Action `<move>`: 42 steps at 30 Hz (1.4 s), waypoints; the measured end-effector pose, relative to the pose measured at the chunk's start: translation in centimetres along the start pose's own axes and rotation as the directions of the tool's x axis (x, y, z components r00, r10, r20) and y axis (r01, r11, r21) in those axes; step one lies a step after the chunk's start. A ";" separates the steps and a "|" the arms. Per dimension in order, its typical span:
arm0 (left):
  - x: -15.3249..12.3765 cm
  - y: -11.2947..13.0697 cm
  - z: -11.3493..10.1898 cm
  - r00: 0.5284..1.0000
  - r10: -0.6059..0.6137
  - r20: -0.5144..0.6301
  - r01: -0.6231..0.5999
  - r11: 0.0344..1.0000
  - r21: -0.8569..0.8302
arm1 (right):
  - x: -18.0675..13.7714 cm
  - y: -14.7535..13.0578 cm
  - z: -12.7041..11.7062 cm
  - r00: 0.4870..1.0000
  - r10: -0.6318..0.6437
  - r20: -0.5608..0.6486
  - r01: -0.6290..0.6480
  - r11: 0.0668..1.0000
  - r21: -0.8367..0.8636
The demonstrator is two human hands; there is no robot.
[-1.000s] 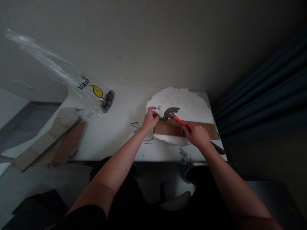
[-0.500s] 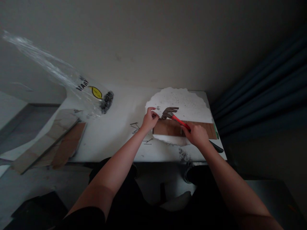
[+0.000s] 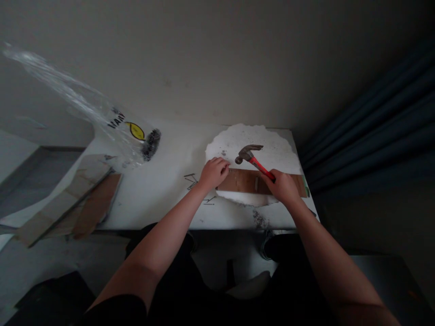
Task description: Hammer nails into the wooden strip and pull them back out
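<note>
My right hand (image 3: 283, 186) is wrapped round the red handle of a claw hammer (image 3: 260, 167). The hammer's head is to the right of my left hand and apart from it, with the claw pointing right. My left hand (image 3: 214, 173) is at the left end of a brown wooden board (image 3: 242, 181), its fingers curled together. What those fingers pinch is hidden or too small to make out. Under the board lies a white, rough-edged slab (image 3: 261, 136). Several loose nails (image 3: 190, 180) lie on the table left of my left hand.
The white table (image 3: 163, 190) stands against a grey wall. A clear plastic bag (image 3: 125, 131) with dark contents sits at its back left. Broken board pieces (image 3: 97, 203) overhang the left front edge. A dark curtain (image 3: 374, 122) hangs on the right.
My right hand has drawn the hammer up and to the right, away from my left hand. My left hand has turned slightly, its fingers now more curled.
</note>
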State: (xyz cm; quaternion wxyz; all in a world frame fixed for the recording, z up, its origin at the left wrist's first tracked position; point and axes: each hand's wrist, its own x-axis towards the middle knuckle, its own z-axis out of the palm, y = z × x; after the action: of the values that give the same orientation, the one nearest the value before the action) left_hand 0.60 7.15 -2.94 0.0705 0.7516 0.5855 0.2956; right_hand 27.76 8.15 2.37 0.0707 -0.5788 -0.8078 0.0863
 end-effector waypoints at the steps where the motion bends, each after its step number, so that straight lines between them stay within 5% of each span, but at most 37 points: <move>1: -0.3 0.6 -0.2 0.995 0.069 0.069 -0.074 0.994 0.083 | 0.2 0.2 0.1 1.000 0.017 -0.002 -0.017 1.000 -0.022; 8: -1.9 3.0 -0.2 0.988 0.060 0.146 -0.097 0.959 0.265 | 0.9 0.7 0.3 0.998 0.052 0.046 -0.048 0.995 -0.090; 34: -1.0 2.5 -1.1 0.984 0.013 0.177 -0.036 0.991 0.130 | 0.8 0.3 0.2 0.996 0.052 0.077 -0.044 0.993 -0.110; 38: -0.3 -1.0 -2.8 0.979 -0.200 0.033 0.197 0.977 0.083 | 0.8 0.2 0.1 0.995 0.058 0.084 -0.049 0.992 -0.115; 40: -0.5 -3.2 -3.6 0.923 -0.384 0.003 0.379 0.912 0.159 | 0.8 0.2 0.1 0.995 0.058 0.086 -0.048 0.992 -0.115; 42: -1.1 -5.0 -3.9 0.822 -0.543 0.169 0.480 0.822 0.308 | 0.8 0.1 0.1 0.994 0.061 0.087 -0.051 0.992 -0.115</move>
State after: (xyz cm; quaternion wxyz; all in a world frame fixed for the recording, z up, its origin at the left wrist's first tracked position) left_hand -5.81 6.76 -2.44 0.1247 0.5988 0.7858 0.0918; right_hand 27.61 8.95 2.28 -0.0011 -0.5999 -0.7971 0.0689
